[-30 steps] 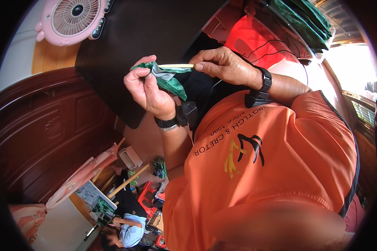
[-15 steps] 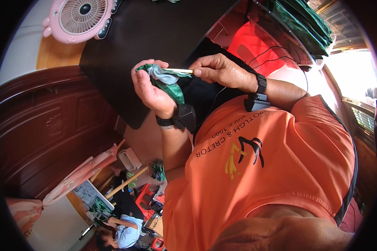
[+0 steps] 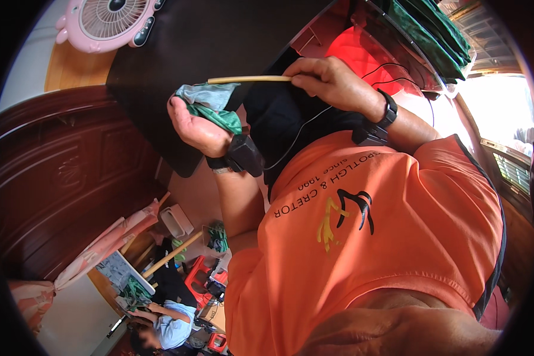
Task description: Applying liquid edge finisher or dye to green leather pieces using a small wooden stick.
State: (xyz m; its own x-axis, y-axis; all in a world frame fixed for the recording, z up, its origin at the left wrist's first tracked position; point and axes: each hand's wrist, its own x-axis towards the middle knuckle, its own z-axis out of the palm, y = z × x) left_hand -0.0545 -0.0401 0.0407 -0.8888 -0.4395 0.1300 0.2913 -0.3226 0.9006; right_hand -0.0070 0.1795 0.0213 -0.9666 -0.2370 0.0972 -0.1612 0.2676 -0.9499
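Note:
My left hand (image 3: 200, 132) holds a small bunched piece of green and pale grey-blue cloth (image 3: 210, 98) over its palm and fingers. The hand is partly curled around the fabric, and a green flap hangs down by the wrist. Between the thumb and fingers of my right hand (image 3: 321, 77) is one end of a slim, pale wooden stick (image 3: 249, 79). The stick lies almost level, and its far end is just above the top edge of the cloth; I cannot tell whether they touch. Both wrists wear black bands with small boxes.
A black table (image 3: 178, 53) is under and beyond my hands, with a pink fan (image 3: 114, 21) at its far left. On the right are a red stool (image 3: 362, 53) and a clear bin of green fabric (image 3: 424, 35). Another person (image 3: 175, 326) works at lower left.
The stick has come out of the cloth, and more of its length shows. My right hand has moved right and slightly farther away; my left hand has shifted a little left.

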